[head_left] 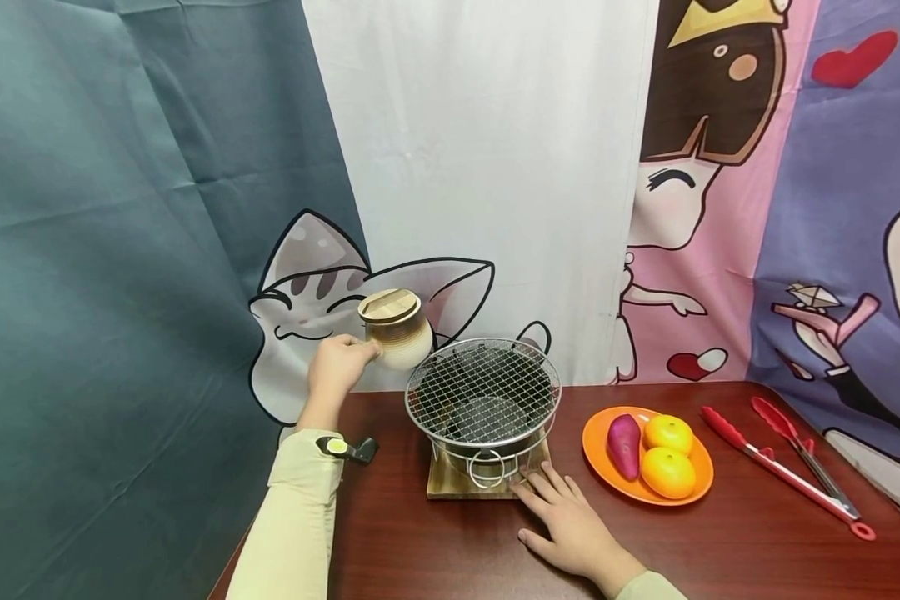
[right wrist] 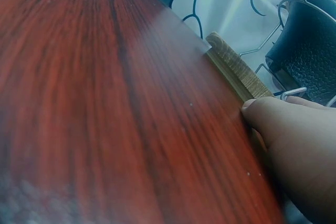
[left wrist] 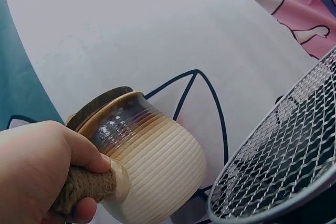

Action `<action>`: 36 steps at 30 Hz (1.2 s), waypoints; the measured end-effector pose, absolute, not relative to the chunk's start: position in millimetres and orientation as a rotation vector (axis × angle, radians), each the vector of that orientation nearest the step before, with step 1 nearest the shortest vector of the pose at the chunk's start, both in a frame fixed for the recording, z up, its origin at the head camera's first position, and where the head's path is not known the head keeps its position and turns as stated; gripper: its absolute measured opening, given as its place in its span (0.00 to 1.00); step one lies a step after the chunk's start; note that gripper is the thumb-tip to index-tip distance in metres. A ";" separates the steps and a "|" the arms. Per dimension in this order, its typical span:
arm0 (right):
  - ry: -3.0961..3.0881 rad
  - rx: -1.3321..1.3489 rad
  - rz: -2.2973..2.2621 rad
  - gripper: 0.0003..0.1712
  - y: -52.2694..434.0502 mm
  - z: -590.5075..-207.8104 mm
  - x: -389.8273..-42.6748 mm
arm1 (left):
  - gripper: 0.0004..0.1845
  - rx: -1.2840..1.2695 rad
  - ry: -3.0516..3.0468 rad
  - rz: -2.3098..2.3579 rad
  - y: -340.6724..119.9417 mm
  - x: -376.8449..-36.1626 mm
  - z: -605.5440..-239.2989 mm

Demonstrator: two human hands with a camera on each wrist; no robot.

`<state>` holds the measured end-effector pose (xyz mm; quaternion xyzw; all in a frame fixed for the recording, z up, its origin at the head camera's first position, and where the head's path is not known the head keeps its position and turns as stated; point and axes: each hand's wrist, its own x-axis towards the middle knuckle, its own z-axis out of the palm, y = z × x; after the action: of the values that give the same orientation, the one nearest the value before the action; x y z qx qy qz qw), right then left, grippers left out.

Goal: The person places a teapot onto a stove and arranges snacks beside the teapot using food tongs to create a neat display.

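Note:
My left hand [head_left: 337,367] grips the rope-wrapped side handle [left wrist: 86,187] of a small ribbed ceramic teapot [head_left: 408,344]. The teapot is cream below and brown near the top, with a wooden lid [head_left: 390,305] on it. It is held up beside the left rim of a round wire grill rack [head_left: 487,392], tilted in the left wrist view. Under the rack is a dark charcoal stove [right wrist: 304,45] on a square wooden board [head_left: 444,485]. My right hand [head_left: 570,525] lies with fingers spread, its fingertips at the board's front right corner.
Right of the stove, an orange plate [head_left: 607,475] carries a purple sweet potato [head_left: 624,446] and two yellow-orange citrus fruits [head_left: 668,472]. Red-tipped tongs [head_left: 787,479] lie spread at the far right of the brown table [head_left: 405,550]. A printed curtain [head_left: 495,167] hangs right behind.

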<state>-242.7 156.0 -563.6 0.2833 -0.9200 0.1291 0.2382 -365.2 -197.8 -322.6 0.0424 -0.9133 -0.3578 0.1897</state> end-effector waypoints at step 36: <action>-2.524 0.772 0.356 0.37 156.0 -563.3 -242.6 | 0.15 0.065 -2.610 -1.019 -138.3 -374.3 -306.6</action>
<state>-242.6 156.0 -563.3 0.2815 -0.9208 0.1300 0.2368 -374.3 -138.3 -306.6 0.0230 -0.9180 -0.3583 0.1687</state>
